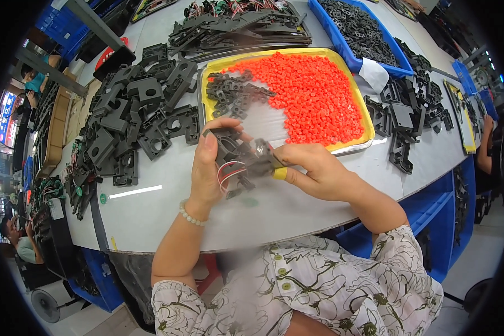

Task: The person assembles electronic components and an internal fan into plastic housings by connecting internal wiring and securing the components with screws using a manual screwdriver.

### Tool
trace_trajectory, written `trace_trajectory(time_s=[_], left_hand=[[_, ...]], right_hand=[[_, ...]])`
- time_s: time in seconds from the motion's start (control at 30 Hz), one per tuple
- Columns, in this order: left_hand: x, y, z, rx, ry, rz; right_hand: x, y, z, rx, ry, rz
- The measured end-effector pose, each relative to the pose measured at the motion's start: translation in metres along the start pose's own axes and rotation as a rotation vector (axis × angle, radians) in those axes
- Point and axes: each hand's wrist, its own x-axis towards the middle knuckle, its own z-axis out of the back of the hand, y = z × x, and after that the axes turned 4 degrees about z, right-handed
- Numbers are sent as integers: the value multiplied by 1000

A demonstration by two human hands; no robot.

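Observation:
My left hand (205, 173), with a pale bead bracelet at the wrist, is closed round a black plastic housing (228, 147). Red and white wires (229, 168) loop out of it beside the palm. From the right, my right hand (321, 175) pinches a dark, shiny piece (259, 161) against the housing; blur hides whether the two are joined. Yellow tape or a cover wraps one of its fingertips. Just beyond both hands, a yellow-rimmed tray (369, 130) holds many small red-orange plastic pieces (313, 95) and a cluster of small black parts (235, 92).
Black housings (117, 112) lie heaped at the left, and more black frames (403, 115) at the right. A blue bin (333, 31) of small black parts stands at the far right. Long black parts with wires (241, 31) are stacked behind the tray. Other people sit at both sides.

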Motion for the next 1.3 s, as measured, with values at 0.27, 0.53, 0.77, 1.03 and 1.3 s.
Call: trace_trajectory(time_s=[0.27,0.53,0.77,1.03,1.3], left_hand=[[7,7,5,125,-112,-14],[-7,4,9,-258,186,293],[-1,-5,2,271,311,131],[-5,-7,1,275,264,274],[-7,-10,-8,343,254,307]], right_hand=[[-9,-5,6,211,-97,411],[-12,0,11,193,-226,87],[-10,1,11,-6,-304,189],[-9,2,12,-168,-360,237],[-12,4,15,-163,-315,237]])
